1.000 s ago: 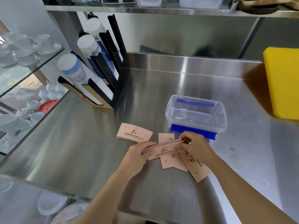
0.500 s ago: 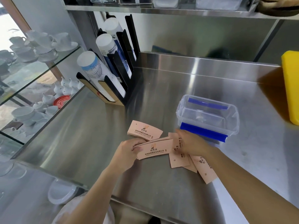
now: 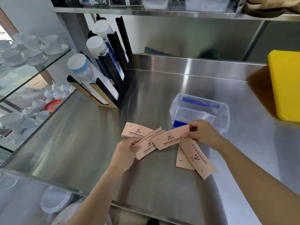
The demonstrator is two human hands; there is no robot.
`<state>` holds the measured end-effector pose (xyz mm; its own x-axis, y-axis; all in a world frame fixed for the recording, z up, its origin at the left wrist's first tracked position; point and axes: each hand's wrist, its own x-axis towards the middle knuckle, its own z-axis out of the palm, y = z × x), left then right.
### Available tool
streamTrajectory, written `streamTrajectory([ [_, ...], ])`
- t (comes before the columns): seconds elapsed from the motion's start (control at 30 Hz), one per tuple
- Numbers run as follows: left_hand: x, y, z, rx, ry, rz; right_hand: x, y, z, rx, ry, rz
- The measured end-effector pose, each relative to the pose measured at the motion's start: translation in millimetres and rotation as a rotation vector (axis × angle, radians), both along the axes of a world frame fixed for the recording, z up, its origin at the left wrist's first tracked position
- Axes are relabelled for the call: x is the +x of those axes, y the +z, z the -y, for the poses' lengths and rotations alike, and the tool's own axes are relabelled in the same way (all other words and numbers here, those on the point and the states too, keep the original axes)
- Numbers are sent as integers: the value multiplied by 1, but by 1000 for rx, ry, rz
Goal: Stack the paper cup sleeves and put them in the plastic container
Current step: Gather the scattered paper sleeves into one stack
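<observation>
Since 0.5 s ago: right hand (image 3: 203, 134) has lifted one sleeve (image 3: 169, 139) off the desk (image 3: 162, 184) pile, pinching its right end; long axis runs left-right, left end overlapping the held stack (image 3: 146, 146). Left hand (image 3: 125, 150) pinches that stack at its left end. Small pile (image 3: 136, 131) lies beyond it; two loose sleeves (image 3: 197, 158) lie flat, pointing away diagonally. Plastic container (image 3: 200, 112) open, behind right hand. Cup dispenser (image 3: 103, 75) back left.
</observation>
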<state>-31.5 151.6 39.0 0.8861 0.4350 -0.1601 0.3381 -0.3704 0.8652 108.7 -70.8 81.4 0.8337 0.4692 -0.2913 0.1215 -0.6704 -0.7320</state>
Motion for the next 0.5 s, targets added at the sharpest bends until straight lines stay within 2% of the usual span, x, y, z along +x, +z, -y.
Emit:
streamTrajectory([
  [0.27, 12, 6, 15, -47, -261, -84, -24, -25, -2, -51, 59, -73],
  [0.37, 13, 7, 16, 42, -375, -137, -28, -29, -2, 15, 77, -111],
  [0.5, 11, 10, 25, 106, -399, -120, -28, -31, -4, 14, 117, -125],
])
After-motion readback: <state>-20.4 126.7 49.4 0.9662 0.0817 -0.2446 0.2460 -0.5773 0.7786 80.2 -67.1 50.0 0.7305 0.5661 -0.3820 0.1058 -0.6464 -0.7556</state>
